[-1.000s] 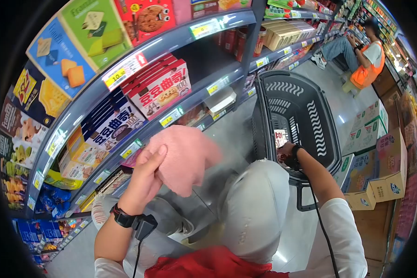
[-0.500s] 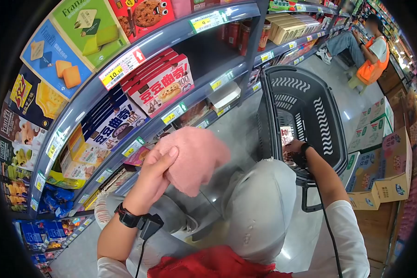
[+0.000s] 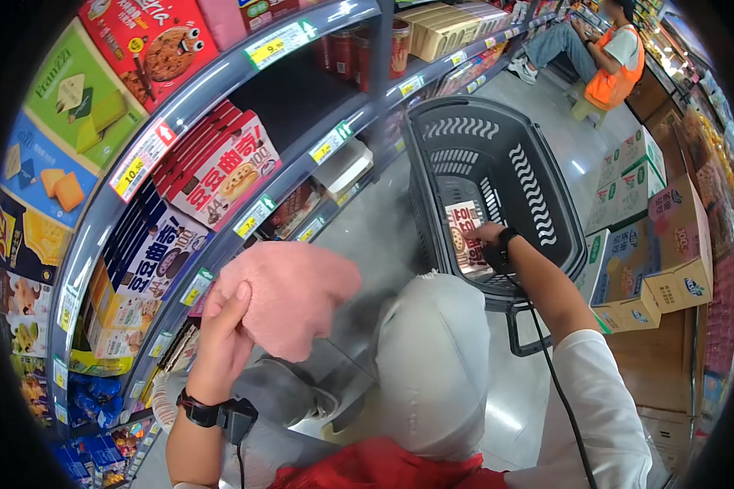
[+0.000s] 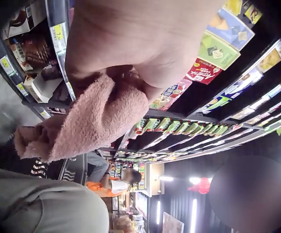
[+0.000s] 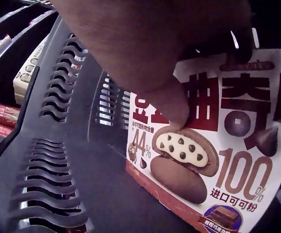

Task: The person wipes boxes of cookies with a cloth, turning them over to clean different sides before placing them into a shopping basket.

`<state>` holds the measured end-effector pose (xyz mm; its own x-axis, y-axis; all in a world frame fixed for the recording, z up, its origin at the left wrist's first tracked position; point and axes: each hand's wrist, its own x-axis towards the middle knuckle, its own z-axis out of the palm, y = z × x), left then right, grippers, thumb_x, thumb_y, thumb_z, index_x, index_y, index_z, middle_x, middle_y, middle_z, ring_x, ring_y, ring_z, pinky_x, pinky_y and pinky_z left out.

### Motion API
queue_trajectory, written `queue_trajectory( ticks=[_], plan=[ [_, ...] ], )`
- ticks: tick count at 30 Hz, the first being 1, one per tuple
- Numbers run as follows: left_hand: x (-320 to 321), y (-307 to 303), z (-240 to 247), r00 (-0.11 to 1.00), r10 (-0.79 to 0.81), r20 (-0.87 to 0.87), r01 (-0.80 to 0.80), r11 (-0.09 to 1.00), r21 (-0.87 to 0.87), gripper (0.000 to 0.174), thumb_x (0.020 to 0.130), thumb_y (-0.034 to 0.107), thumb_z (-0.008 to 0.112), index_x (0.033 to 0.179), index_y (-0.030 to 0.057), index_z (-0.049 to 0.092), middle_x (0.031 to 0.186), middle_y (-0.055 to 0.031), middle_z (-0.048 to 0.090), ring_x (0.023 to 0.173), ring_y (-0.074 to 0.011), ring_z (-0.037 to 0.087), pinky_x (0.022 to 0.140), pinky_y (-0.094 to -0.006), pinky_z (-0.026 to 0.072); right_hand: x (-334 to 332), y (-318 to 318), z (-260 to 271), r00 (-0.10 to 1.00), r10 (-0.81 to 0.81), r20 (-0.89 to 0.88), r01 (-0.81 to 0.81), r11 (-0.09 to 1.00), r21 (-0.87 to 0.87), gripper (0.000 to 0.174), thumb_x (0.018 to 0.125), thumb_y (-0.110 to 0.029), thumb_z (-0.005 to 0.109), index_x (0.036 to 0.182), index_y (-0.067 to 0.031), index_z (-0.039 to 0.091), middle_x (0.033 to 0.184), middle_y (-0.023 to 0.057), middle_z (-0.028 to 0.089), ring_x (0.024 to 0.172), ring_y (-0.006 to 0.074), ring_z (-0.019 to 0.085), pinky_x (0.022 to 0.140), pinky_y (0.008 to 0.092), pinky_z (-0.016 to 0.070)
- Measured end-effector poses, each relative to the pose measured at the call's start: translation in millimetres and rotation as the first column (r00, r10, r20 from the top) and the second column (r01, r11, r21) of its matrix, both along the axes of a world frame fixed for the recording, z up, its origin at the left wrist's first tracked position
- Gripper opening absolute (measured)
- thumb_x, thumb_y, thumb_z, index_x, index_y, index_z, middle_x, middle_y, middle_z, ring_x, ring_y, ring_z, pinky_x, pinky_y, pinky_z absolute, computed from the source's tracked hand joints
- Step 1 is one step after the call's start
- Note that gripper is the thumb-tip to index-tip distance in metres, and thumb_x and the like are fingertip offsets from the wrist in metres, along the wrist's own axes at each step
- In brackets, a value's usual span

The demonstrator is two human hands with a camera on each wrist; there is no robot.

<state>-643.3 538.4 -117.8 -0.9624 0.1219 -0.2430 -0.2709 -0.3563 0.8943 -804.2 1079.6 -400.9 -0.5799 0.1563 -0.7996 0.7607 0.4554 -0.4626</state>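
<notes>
My left hand (image 3: 224, 326) holds a fuzzy pink cloth (image 3: 294, 297), its thumb on top, in front of the lower shelves. In the left wrist view the cloth (image 4: 104, 114) hangs in folds from the fingers. Inside a black shopping basket (image 3: 564, 196), my right hand (image 3: 489, 235) grips a white and red cookie box (image 3: 458, 224). The right wrist view has the thumb pressed on the front of the box (image 5: 218, 194), over a picture of filled chocolate cookies; the other fingers are hidden. The box is tilted beside the basket's slotted wall.
Shelves at left carry red cookie boxes (image 3: 224, 171), dark blue ones (image 3: 159, 244) and price tags. Cartons (image 3: 681, 244) stand on the right. Farther back a person in an orange vest (image 3: 618, 69) sits on a stool. My knee (image 3: 432, 359) is close to the basket.
The head view has shifted, with shelves and basket sliding left. My right hand and the cookie box now show more plainly inside the basket. The pink cloth stays in my left hand.
</notes>
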Motion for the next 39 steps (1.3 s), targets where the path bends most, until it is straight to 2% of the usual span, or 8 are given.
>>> queue_trajectory(
  ticks=[5, 16, 20, 24, 27, 31, 32, 39],
  plan=[
    [0, -1, -1, 1.0, -0.018, 0.005, 0.018, 1.0, -0.002, 0.048, 0.105, 0.028, 0.058, 0.143, 0.0008, 0.049, 0.139, -0.0126, 0.061, 0.128, -0.0224, 0.059, 0.11, -0.0392, 0.0468, 14, -31, 67, 0.987, -0.159, -0.011, 0.157, 0.982, -0.103, 0.045, 0.081, -0.02, 0.089, 0.114, 0.0036, 0.07, 0.101, 0.0125, 0.076, 0.085, 0.0209, 0.073, 0.07, 0.0381, 0.0598],
    [-6, 0, 7, 0.998, -0.041, -0.048, 0.037, 0.996, -0.086, 0.05, 0.099, 0.013, 0.056, 0.147, 0.0056, 0.045, 0.136, -0.0121, 0.058, 0.128, -0.0218, 0.056, 0.109, -0.0371, 0.0446, 7, -12, 91, 0.959, 0.014, -0.282, -0.014, 1.0, 0.003, 0.054, 0.076, -0.016, 0.088, 0.121, 0.0036, 0.066, 0.108, 0.0143, 0.074, 0.087, 0.0223, 0.072, 0.077, 0.0376, 0.0591],
    [-7, 0, 0, 0.985, 0.024, -0.168, -0.073, 0.954, -0.291, 0.051, 0.093, 0.003, 0.053, 0.144, 0.0055, 0.049, 0.133, -0.0094, 0.059, 0.123, -0.0193, 0.056, 0.109, -0.0347, 0.0424, 37, -9, 169, 0.791, 0.031, -0.611, -0.048, 0.999, -0.011, 0.049, 0.076, -0.014, 0.087, 0.113, 0.0019, 0.058, 0.101, 0.0094, 0.07, 0.089, 0.0181, 0.069, 0.081, 0.0341, 0.0568],
    [-12, -16, -5, 0.929, -0.33, -0.169, 0.22, 0.857, -0.466, 0.03, 0.091, 0.0, 0.052, 0.117, 0.0028, 0.068, 0.124, -0.0043, 0.062, 0.117, -0.0154, 0.057, 0.1, -0.0292, 0.0457, 85, -43, 289, 0.488, 0.243, -0.838, -0.129, 0.97, 0.207, 0.051, 0.077, -0.009, 0.085, 0.117, -0.0007, 0.055, 0.107, 0.0078, 0.067, 0.103, 0.0155, 0.063, 0.092, 0.0314, 0.0511],
    [-5, -8, 10, 0.917, -0.399, -0.007, 0.34, 0.789, -0.512, 0.044, 0.085, -0.009, 0.047, 0.122, 0.0011, 0.068, 0.124, -0.0059, 0.067, 0.115, -0.0128, 0.061, 0.101, -0.0277, 0.0454, 114, -83, 351, 0.387, 0.172, -0.906, -0.219, 0.971, 0.091, 0.056, 0.077, -0.004, 0.084, 0.123, -0.0013, 0.052, 0.113, 0.0055, 0.064, 0.109, 0.0135, 0.06, 0.098, 0.0309, 0.0486],
    [4, 6, 21, 0.8, -0.442, -0.405, 0.184, 0.824, -0.536, 0.056, 0.082, 0.006, 0.079, 0.135, 0.0029, 0.062, 0.133, -0.0081, 0.063, 0.12, -0.0198, 0.059, 0.107, -0.0357, 0.0433, 129, -141, 389, 0.312, 0.108, -0.944, -0.421, 0.906, -0.035, 0.067, 0.076, -0.004, 0.087, 0.131, -0.0025, 0.05, 0.121, 0.0039, 0.061, 0.117, 0.012, 0.056, 0.104, 0.031, 0.0448],
    [4, 3, 19, 0.82, -0.419, -0.389, 0.182, 0.836, -0.517, 0.078, 0.073, 0.02, 0.092, 0.141, 0.0038, 0.057, 0.141, -0.0108, 0.058, 0.128, -0.024, 0.055, 0.112, -0.0393, 0.04, 131, -160, 394, 0.328, 0.062, -0.943, -0.478, 0.872, -0.109, 0.071, 0.075, -0.006, 0.089, 0.134, -0.0032, 0.05, 0.123, 0.0038, 0.06, 0.12, 0.0124, 0.055, 0.105, 0.0308, 0.0438],
    [13, -35, 38, 0.804, -0.186, -0.564, -0.036, 0.933, -0.358, 0.111, 0.064, 0.036, 0.098, 0.151, 0.0015, 0.039, 0.147, -0.0132, 0.051, 0.137, -0.0264, 0.049, 0.117, -0.0421, 0.0362, 125, -283, 400, 0.534, -0.018, -0.845, -0.673, 0.597, -0.438, 0.079, 0.078, -0.012, 0.088, 0.144, -0.0018, 0.045, 0.135, 0.0071, 0.06, 0.124, 0.0141, 0.058, 0.106, 0.0321, 0.0464]
  ],
)
